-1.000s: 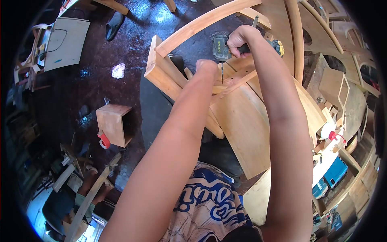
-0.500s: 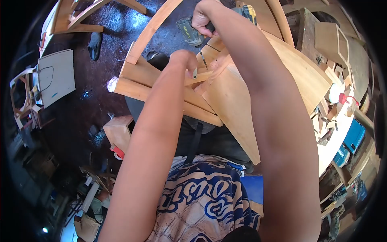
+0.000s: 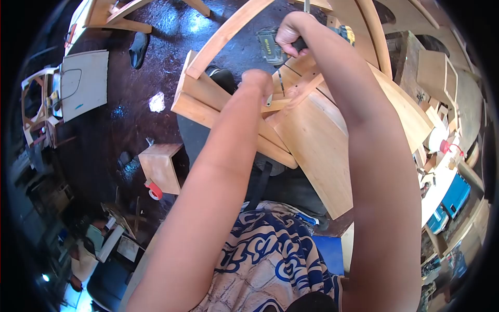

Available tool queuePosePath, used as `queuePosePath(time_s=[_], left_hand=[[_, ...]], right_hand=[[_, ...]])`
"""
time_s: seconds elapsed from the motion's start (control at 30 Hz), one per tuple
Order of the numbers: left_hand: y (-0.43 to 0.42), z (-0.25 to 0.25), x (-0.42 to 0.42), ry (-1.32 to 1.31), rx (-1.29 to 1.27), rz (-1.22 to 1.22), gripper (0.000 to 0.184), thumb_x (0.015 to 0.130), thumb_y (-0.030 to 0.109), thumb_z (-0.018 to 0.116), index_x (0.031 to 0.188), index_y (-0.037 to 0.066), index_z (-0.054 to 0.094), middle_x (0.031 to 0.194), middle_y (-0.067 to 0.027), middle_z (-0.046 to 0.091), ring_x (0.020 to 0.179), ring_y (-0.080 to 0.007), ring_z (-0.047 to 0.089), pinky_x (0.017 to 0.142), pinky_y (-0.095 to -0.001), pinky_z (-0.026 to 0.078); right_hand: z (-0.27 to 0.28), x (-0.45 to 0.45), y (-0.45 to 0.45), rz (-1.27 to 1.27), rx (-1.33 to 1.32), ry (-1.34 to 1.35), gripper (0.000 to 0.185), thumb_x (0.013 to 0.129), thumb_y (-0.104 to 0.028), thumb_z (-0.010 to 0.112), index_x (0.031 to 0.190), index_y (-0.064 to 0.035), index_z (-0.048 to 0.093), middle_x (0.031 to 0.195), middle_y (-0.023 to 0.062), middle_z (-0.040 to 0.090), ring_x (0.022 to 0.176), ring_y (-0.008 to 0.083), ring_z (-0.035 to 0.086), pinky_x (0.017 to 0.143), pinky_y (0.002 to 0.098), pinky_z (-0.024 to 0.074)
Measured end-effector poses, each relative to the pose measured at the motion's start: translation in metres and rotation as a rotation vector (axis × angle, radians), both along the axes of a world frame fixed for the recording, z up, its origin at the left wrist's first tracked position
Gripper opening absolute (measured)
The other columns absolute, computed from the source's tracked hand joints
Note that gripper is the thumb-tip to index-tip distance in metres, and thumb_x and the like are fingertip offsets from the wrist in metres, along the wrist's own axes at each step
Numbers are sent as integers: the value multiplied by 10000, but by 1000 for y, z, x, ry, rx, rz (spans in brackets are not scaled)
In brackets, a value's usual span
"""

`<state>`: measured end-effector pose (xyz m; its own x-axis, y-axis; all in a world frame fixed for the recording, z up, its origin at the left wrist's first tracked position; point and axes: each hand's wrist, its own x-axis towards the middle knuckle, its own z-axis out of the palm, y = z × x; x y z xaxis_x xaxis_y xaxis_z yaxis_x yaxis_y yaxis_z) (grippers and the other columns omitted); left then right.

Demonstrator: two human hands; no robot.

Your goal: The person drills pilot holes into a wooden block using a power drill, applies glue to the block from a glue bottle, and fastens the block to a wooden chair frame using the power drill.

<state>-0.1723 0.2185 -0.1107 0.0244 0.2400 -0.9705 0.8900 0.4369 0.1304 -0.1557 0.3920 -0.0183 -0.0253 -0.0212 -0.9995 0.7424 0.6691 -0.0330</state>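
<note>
My right hand (image 3: pixel 292 37) is closed around a dark cordless drill (image 3: pixel 268 48) marked LOTUS. A yellow and black end of it shows beyond my forearm. Its thin drill bit (image 3: pixel 281 83) points down at the wooden frame. My left hand (image 3: pixel 257 83) is closed beside the bit. A small pale stick-like piece (image 3: pixel 268 101) with a dark hole at its end sticks out from it; the rest is hidden. A narrow wood strip (image 3: pixel 276 105) lies against those fingers. The wooden chair frame (image 3: pixel 223 112), with a curved leg and flat boards, rests before my lap.
A wooden box (image 3: pixel 158 164) stands at the left, with a red tape roll (image 3: pixel 154 190) beside it. Further off lie a sandal (image 3: pixel 138 50) and a pale panel (image 3: pixel 86 86). On the right bench are a red-capped white bottle (image 3: pixel 437 140), wood offcuts and a blue case (image 3: pixel 455 195).
The view has shifted, so hands, drill and chair frame appear further right and slightly lower. Both hands keep their grips. The drill bit stays close to the frame.
</note>
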Motion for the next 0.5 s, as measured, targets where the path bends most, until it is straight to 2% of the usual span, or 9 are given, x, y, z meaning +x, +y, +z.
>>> queuePosePath(time_s=[0.1,0.13,0.2,0.3,0.33,0.5], left_hand=[[-2,33,7,88,140,18,523,642,124,873,1150,188,764,1121,-121,738,1010,-280,709,828,-409,563],[-2,36,7,82,174,58,481,640,125,882,1109,146,777,1161,-135,730,1063,-296,703,853,-411,556],[0,39,6,86,175,70,471,648,129,884,1106,123,775,1151,-132,734,1055,-297,706,857,-406,555],[2,43,8,85,161,87,452,661,133,889,1096,87,774,1125,-121,745,1037,-291,714,859,-400,555],[1,44,7,84,145,92,442,668,133,892,1090,75,773,1108,-113,751,1028,-285,719,859,-400,557],[0,52,7,86,142,81,372,712,149,882,1065,87,780,1074,-88,761,1003,-261,728,857,-396,561]], right_hand=[[-16,-2,3,5,-14,-14,77,648,-50,689,705,-39,639,690,125,647,575,264,614,583,414,514],[-18,-3,2,-27,73,-21,81,649,-52,693,713,-40,643,692,127,649,577,263,615,582,414,513],[-23,-4,1,-55,202,-30,85,657,-51,696,730,-49,652,697,123,654,579,258,616,586,410,512],[-14,1,4,-105,133,-39,154,658,-38,660,810,-19,639,759,149,639,635,275,619,657,427,510],[-17,2,5,-114,132,-51,108,659,-49,657,761,-36,625,720,135,630,629,268,614,650,421,507],[-23,15,11,-184,98,-49,57,660,-55,648,712,-57,625,653,103,620,576,232,594,611,407,495]])
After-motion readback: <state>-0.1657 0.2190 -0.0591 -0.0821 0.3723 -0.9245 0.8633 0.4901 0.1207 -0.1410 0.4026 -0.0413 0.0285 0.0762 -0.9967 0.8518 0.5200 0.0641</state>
